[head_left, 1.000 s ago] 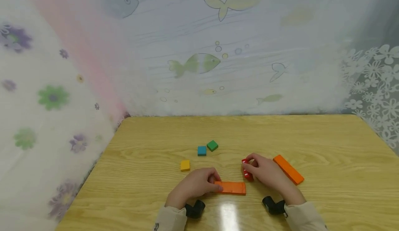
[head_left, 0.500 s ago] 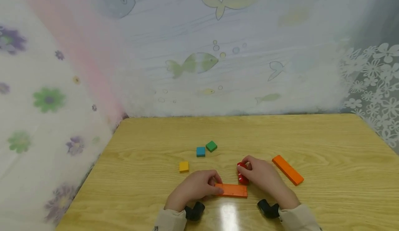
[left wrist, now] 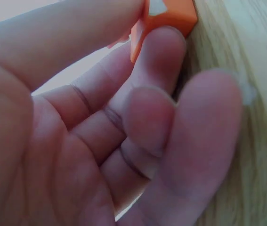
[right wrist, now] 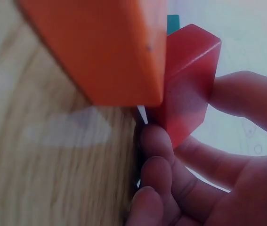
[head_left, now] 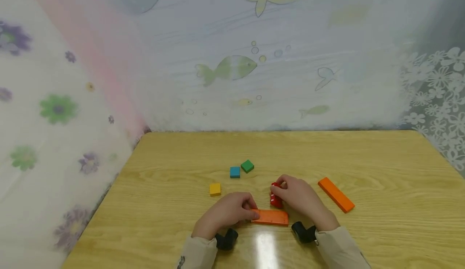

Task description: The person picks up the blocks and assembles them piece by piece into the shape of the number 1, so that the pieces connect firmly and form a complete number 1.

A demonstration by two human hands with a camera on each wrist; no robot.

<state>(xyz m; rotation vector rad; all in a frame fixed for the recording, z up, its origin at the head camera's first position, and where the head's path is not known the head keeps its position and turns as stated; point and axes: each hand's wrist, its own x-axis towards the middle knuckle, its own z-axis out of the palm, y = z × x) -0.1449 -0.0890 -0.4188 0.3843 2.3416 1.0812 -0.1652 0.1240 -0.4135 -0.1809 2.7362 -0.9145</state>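
In the head view my left hand (head_left: 230, 212) pinches the left end of a flat orange block (head_left: 271, 217) lying crosswise on the table. The left wrist view shows thumb and finger at the end of this orange block (left wrist: 175, 19), the other fingers curled below. Just behind it, my right hand (head_left: 301, 196) holds a red block (head_left: 276, 199) with white marks on its left side. Seen from the right wrist, the red block (right wrist: 190, 84) sits between thumb and fingers, partly hidden behind the orange block's near end (right wrist: 100, 52).
A second orange block (head_left: 336, 194) lies slanted to the right of my right hand. Farther back and left are small yellow (head_left: 215, 189), blue (head_left: 235, 172) and green blocks (head_left: 248, 166). The wooden table (head_left: 174, 152) meets a fish-patterned curtain (head_left: 174, 59) at its back edge.
My right hand has moved left with the red block, bringing it from off the orange block's right end to behind its right half. The left hand stays on the orange block.
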